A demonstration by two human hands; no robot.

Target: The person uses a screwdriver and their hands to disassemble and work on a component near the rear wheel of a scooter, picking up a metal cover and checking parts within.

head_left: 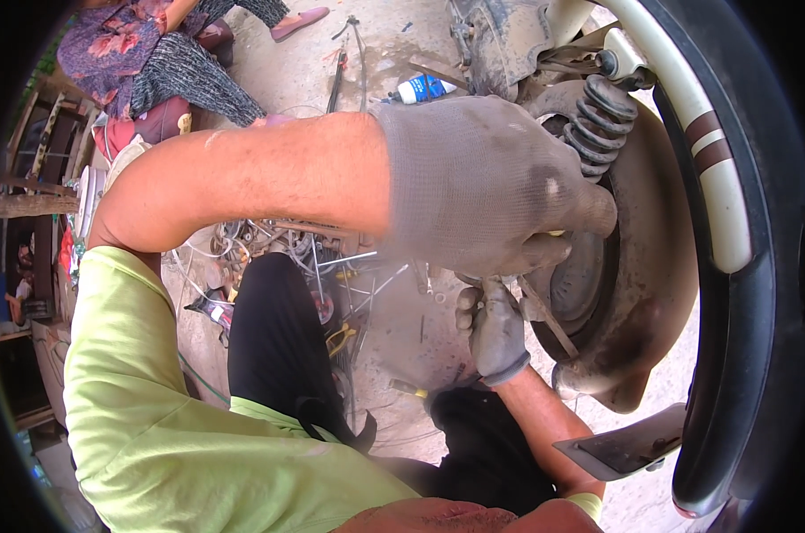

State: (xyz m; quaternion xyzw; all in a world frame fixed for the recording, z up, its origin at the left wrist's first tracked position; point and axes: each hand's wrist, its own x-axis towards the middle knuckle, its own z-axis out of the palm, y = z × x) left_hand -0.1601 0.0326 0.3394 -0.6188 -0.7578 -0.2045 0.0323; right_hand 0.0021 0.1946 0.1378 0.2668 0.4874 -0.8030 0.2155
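My left hand (491, 182), in a dusty grey knit glove, reaches across from the left to the wheel hub (580, 282) of a scooter. Its fingers are curled closed; a small yellow bit shows by them, but what they hold is hidden. Below it, my right hand (498, 336), gloved in pale grey, comes up from the lower right with bent fingers. Something small and metallic shows at its fingertips, too unclear to name. Close beside that hand a flat metal arm (551, 320) slants across the hub. A coil spring (600, 124) stands above the dusty wheel (658, 258).
The scooter's cream and black body panel (717, 195) curves along the right. Loose tools and metal parts (318, 258) litter the ground at left. A blue and white bottle (423, 88) lies behind. A yellow-handled tool (408, 387) lies near my knees. Another person (185, 67) sits at upper left.
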